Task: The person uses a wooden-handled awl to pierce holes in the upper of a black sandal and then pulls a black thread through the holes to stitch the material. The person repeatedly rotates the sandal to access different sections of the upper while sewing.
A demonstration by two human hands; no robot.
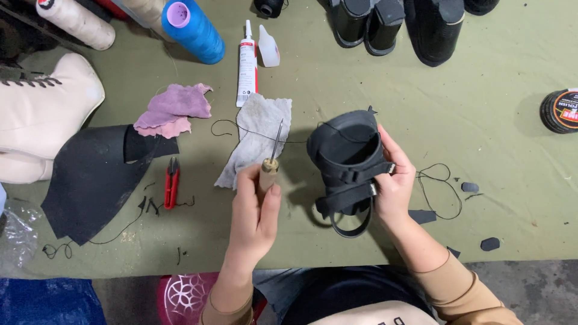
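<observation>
1. Cream leather boot (42,114) sits way off to the left of the black strappy shoe (348,162), with a black leather sheet (90,180) beside it and red snips (171,182) a bit closer in.
2. Left of the shoe, the left hand (256,210) is fisted around a wooden-handled awl (270,165), thumb up along the handle, needle pointing away from the body over a grey rag (256,141).
3. The shoe itself is dead centre, held tilted above the green table (469,114), opening facing up.
4. On the shoe's right side, the right hand (394,180) clamps it, fingers wrapped over the buckle straps, wrist bent inward.
5. Black thread (442,192) loops just right of that hand.
</observation>
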